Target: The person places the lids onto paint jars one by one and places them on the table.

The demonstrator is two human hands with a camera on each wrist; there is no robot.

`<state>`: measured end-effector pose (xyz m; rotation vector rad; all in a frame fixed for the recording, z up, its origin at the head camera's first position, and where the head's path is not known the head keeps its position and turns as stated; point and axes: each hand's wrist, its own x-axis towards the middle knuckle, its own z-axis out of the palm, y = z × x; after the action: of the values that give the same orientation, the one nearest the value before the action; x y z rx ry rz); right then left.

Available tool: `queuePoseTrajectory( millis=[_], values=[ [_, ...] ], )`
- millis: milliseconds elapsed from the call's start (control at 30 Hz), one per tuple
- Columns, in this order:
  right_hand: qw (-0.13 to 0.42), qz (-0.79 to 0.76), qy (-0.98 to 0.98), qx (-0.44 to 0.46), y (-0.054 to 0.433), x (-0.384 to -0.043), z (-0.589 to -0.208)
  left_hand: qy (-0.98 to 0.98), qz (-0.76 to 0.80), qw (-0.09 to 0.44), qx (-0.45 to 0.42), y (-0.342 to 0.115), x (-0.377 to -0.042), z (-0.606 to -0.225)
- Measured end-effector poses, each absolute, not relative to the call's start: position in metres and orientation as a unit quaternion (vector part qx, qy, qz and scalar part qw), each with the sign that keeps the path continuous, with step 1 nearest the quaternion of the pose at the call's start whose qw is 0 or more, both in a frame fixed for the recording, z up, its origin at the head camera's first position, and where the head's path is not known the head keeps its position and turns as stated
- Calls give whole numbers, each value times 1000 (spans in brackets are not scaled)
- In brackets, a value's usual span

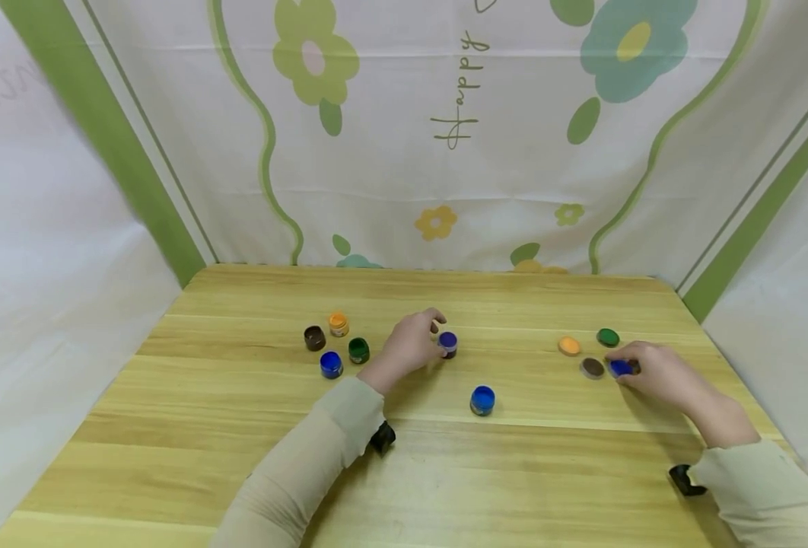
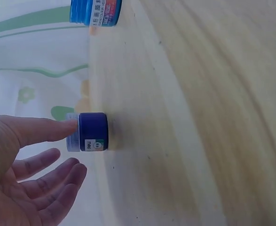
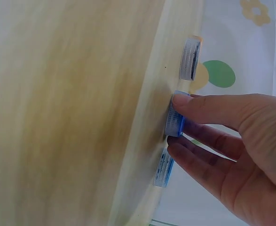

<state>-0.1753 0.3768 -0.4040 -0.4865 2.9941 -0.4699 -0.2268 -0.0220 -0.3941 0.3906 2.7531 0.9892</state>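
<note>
A small purple paint jar (image 1: 448, 344) with a clear-sided lid (image 2: 73, 133) stands upright at mid-table. My left hand (image 1: 414, 342) is beside it, thumb at the lid's edge and the other fingers loosely bent, apart from the jar. On the right, my right hand (image 1: 657, 371) pinches a blue lid (image 3: 174, 115) between thumb and fingers, low at the tabletop. Close by are a brown lid (image 1: 592, 368), an orange lid (image 1: 569, 346) and a green lid (image 1: 608, 337). Another lid with a light blue edge (image 3: 163, 168) shows below the fingers in the right wrist view.
Open jars stand in a group at left: orange (image 1: 338, 325), brown (image 1: 314, 338), green (image 1: 359, 350) and dark blue (image 1: 331, 365). A lighter blue open jar (image 1: 482, 400) stands nearer the front. Flowered cloth (image 1: 376, 167) hangs behind the wooden table (image 1: 479, 487).
</note>
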Motion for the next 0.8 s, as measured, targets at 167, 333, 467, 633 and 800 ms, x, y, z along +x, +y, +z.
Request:
queuePoseTrajectory(
  millis=[167,333,467,633,800],
  values=[
    [40,-154,975,-156,378,-175,-404,933,319,75,148,-23,-222,-390],
    [38,-162,973,-159,379,-174,-405,933,309,53,175,-26,-216,-383],
    [35,-162,973,-162,379,-173,-405,931,309,39,189,-29,-211,-376],
    [29,-156,973,-165,377,-172,-404,919,329,67,208,-30,-205,-370],
    [25,-166,972,-163,373,-170,-399,889,379,113,232,-29,-199,-371]
  ],
)
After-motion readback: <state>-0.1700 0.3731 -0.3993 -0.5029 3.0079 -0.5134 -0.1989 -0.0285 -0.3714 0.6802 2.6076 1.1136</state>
